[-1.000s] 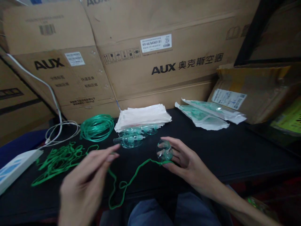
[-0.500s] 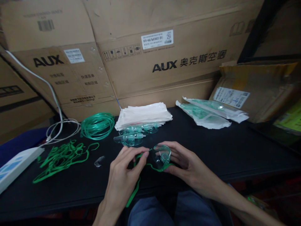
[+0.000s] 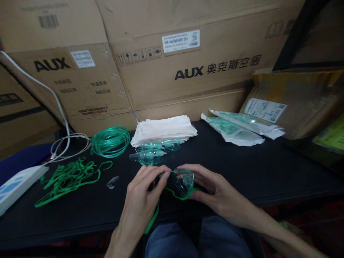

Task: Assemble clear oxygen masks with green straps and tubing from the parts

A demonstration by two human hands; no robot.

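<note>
Near the front edge of the black table, my right hand (image 3: 208, 184) is wrapped round the outer side of a clear oxygen mask (image 3: 185, 182). My left hand (image 3: 147, 191) pinches a green elastic strap (image 3: 176, 196) between thumb and fingers, close to the mask's far edge. The strap runs from that pinch down along the mask's near side to my right thumb, and its loose end hangs below my left hand. Where the strap meets the mask's far edge is partly hidden by my fingertips. More masks (image 3: 150, 156) lie just beyond my hands.
A pile of green straps (image 3: 72, 177), a coil of green tubing (image 3: 111, 141) and a small clear piece (image 3: 112, 182) lie left. White pouches (image 3: 165, 129) are stacked at the back; filled pouches (image 3: 233, 130) lie right. A power strip (image 3: 23, 186) and cardboard boxes (image 3: 215, 43) border the table.
My left fingertips have shifted slightly while keeping their pinch on the strap near the mask's far edge. The mask has turned a little in my right hand. The camera view has shifted slightly.
</note>
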